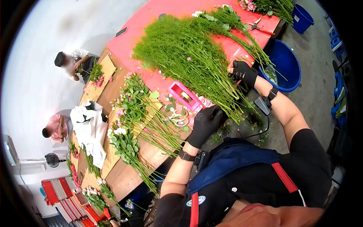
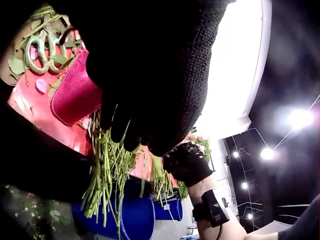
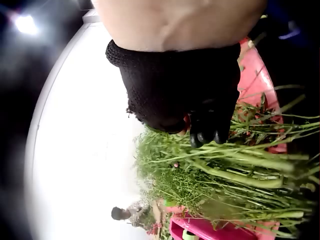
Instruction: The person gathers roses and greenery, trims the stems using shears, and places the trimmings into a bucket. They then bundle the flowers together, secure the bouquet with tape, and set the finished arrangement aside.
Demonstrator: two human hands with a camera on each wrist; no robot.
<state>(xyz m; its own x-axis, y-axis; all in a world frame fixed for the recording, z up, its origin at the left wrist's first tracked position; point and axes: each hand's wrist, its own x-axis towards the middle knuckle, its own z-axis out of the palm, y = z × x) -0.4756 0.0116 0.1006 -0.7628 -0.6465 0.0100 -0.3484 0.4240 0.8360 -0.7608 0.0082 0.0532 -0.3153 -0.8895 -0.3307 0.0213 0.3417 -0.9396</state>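
Note:
A large bunch of feathery greenery lies on the pink-red tabletop, its stems pointing toward the person. My black-gloved left hand is at the lower side of the stems; in the left wrist view its fingers curl over stems that hang below them. My right hand, gloved with bare fingertips, is at the other side of the bunch. The right wrist view shows its fingers curled just over the greenery, with no stem visible inside them. A pink tape dispenser stands beside my left hand.
Scissors and rose bunches lie left of the dispenser. Red-handled pruners and a phone are farther up the table. A blue bucket stands past my right hand. Two people are across the table.

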